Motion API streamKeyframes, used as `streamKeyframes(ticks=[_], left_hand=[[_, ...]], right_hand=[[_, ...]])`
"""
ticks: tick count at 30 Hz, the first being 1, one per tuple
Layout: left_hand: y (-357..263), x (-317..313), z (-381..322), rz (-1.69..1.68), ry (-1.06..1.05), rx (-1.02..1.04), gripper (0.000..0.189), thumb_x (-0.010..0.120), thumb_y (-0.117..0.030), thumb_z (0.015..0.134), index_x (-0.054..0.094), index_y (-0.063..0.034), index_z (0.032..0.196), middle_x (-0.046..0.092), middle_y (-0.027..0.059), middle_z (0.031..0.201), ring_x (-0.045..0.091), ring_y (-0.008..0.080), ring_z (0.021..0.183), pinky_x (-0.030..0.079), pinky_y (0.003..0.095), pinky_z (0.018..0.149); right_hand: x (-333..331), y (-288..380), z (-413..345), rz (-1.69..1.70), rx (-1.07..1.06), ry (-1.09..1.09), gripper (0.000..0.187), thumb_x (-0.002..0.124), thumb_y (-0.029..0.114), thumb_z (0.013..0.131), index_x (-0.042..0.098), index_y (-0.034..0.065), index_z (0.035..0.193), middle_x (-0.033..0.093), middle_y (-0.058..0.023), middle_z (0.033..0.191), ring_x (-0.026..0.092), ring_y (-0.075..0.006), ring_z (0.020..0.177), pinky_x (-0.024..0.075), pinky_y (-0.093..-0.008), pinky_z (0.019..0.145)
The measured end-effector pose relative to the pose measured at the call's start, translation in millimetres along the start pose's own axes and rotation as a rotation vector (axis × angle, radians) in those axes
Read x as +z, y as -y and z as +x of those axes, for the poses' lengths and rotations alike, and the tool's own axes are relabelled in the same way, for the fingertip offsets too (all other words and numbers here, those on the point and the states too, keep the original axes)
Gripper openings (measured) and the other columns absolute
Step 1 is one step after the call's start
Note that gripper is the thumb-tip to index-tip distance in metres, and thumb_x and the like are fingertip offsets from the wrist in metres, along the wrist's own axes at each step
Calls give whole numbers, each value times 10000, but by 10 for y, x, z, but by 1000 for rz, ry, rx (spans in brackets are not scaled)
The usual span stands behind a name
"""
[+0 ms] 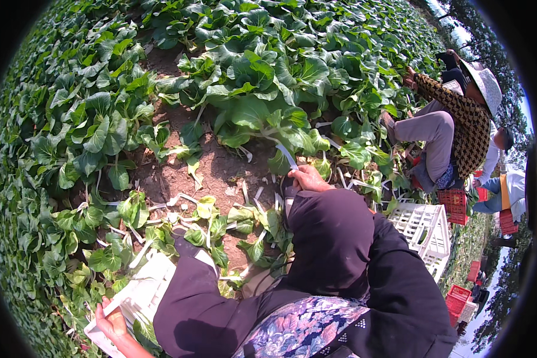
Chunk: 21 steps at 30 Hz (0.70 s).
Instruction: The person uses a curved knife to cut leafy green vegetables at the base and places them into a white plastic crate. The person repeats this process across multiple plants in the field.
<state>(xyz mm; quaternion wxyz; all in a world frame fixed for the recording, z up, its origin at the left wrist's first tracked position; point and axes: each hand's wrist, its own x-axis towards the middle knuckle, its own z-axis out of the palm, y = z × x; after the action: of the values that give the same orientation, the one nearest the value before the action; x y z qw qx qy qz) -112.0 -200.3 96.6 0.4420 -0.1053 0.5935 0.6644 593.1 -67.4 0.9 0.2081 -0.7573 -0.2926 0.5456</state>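
My right hand [311, 178] is closed around a knife beside my knee. The knife's pale blade [286, 156] points up and left, with its tip at the base of a leafy green plant [268, 127] resembling bok choy. At lower left, my left hand [112, 318] has its fingers around the rim of a white plastic crate [145, 279]. Part of that crate is hidden behind my leg. Cut leaves and white stalks [208, 215] lie on the soil between my feet.
A co-worker in a sun hat [456, 116] crouches among the plants at right. Another white crate [418, 223] stands beside my right leg. Red crates [453, 206] and other people are farther right. Dense leafy rows [71, 112] spread ahead and left over bare soil [219, 165].
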Motion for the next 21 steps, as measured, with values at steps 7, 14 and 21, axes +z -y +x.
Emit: streamKeyframes(ticks=[7, 14, 21], left_hand=[[-123, 314, -1230, 879, -22, 250, 465, 641, -158, 874, 496, -17, 1293, 602, 138, 1189, 607, 197, 966, 491, 308, 824], [770, 2867, -1879, 1418, 723, 325, 261, 623, -30, 866, 559, 21, 1113, 622, 73, 993, 580, 114, 848, 486, 263, 779], [3590, 4377, -1770, 1915, 1620, 1039, 538, 693, -124, 803, 477, -60, 1291, 465, 190, 1361, 631, 340, 947, 525, 377, 803]], right_hand=[[122, -359, 878, -70, -144, -326, 211, 502, 185, 889, 623, 20, 942, 611, -128, 717, 571, -245, 560, 468, -358, 519], [423, -331, 1069, -586, -628, -271, 157, 512, 182, 902, 552, 36, 941, 623, -231, 851, 604, -432, 768, 480, -502, 691], [389, -187, 911, -291, -594, -207, 206, 528, 204, 924, 469, 17, 862, 569, -230, 750, 573, -450, 735, 453, -514, 629]])
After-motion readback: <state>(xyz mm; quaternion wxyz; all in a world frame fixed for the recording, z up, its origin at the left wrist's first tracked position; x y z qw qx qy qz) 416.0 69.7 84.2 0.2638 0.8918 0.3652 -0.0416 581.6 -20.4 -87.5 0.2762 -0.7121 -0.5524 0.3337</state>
